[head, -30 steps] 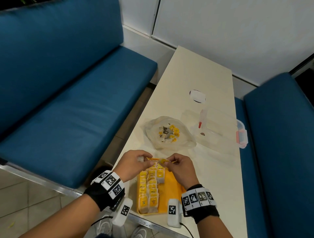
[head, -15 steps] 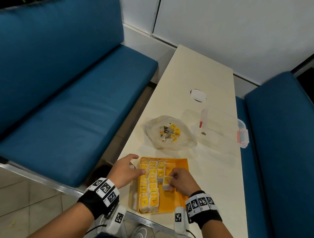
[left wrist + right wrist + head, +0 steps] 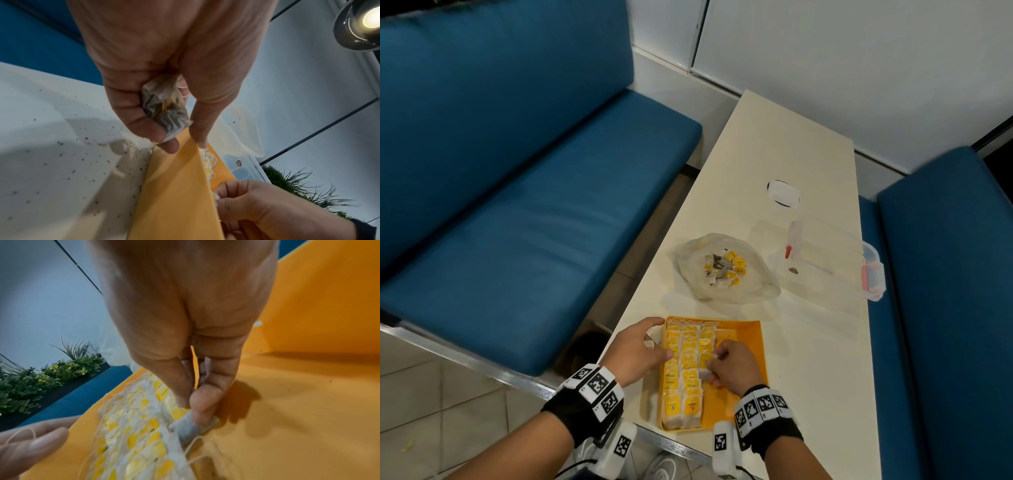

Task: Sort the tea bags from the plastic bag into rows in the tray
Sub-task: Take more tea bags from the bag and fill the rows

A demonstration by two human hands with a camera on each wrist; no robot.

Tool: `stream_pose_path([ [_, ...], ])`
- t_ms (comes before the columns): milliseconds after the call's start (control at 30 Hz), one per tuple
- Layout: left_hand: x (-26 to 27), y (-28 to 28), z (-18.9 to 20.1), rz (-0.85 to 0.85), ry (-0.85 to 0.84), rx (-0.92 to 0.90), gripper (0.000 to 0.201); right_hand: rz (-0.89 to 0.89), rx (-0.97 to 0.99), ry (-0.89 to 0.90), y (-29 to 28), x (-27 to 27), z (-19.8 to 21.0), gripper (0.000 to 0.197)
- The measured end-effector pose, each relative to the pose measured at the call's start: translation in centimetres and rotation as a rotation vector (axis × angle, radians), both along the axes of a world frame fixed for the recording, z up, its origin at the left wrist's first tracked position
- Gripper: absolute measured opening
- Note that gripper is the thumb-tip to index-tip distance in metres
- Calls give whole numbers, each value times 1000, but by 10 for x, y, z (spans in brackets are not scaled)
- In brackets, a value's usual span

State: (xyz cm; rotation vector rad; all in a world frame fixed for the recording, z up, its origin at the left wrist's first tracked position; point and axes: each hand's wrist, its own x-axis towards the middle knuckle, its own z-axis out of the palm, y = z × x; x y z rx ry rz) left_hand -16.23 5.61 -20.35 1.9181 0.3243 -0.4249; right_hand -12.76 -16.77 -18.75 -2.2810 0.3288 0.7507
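Observation:
An orange tray (image 3: 743, 342) lies at the table's near edge with tea bags (image 3: 688, 370) laid in rows along its left side. My right hand (image 3: 710, 363) pinches a tea bag (image 3: 193, 426) between thumb and fingers and holds it down on the tray floor beside the rows (image 3: 131, 434). My left hand (image 3: 650, 339) rests at the tray's left rim. Its curled fingers hold a crumpled tea bag (image 3: 164, 107) in the palm while one fingertip touches the rim (image 3: 174, 186). The plastic bag (image 3: 726, 267) lies open beyond the tray with several tea bags in it.
A clear lidded box (image 3: 825, 260) stands right of the plastic bag, near the table's right edge. A small white object (image 3: 784, 193) lies farther back on the cream table (image 3: 791, 147). Blue benches (image 3: 534, 205) flank the table. Dark crumbs (image 3: 92, 146) speckle the surface left of the tray.
Both hands came down from above the tray's far end. The right hand carried its tea bag to the third row; the left hand moved to the tray's left rim.

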Motion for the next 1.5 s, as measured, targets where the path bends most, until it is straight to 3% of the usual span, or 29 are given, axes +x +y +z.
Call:
stream_pose_path([
  [433,3,0,-1,-8,32,-51,65,-58,-42,-39,8,-1,2,21],
  [600,11,10,21,155,107,-326,47,27,-110,-221,9,3,13,14],
  [733,15,12,41,128,128,-502,52,113,68,-356,26,8,43,8],
  [867,19,1,52,10,68,-510,71,117,274,-265,50,6,72,11],
  [1000,20,-9,61,-85,40,-476,79,97,323,-204,60,4,77,7],
  [1167,23,-9,56,-122,22,-400,67,88,285,-178,58,5,77,13],
  [1333,23,-12,64,-110,39,-440,71,86,334,-165,58,3,80,7],
  [1500,22,-8,60,-69,72,-521,39,-9,351,-184,53,5,79,10],
])
